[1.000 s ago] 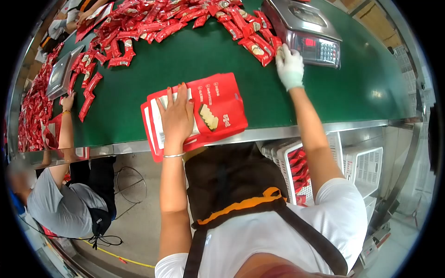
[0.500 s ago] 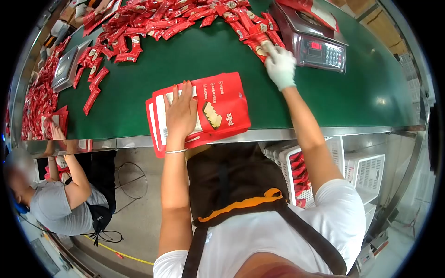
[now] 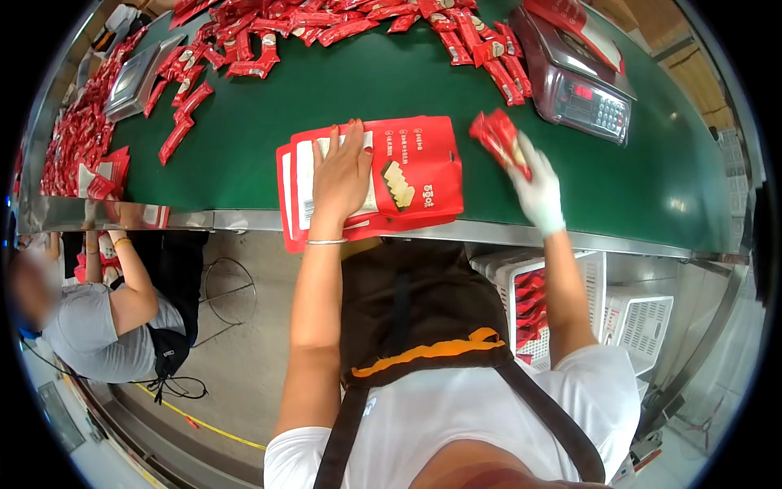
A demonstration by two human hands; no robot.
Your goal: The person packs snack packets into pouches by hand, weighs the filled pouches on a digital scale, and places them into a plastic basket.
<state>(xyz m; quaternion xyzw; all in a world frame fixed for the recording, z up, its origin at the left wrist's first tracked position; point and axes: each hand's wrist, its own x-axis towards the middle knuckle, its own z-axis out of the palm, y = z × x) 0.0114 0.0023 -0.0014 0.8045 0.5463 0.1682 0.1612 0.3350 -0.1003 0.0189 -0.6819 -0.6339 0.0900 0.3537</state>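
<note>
Above the green tabletop (image 3: 326,90), the gloved right hand (image 3: 539,186) is holding red snack packets (image 3: 494,135) in a closed grip; a light squeeze should spare them. The left hand (image 3: 342,178), spread open, is resting flat on stacked pouches (image 3: 441,155), large characters (image 3: 428,196) apparently reading 百草味, smaller print (image 3: 403,134) being illegible.

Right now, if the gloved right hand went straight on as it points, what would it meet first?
The right hand would probably meet red snack packets beside the digital scale; depth is unclear.
</note>
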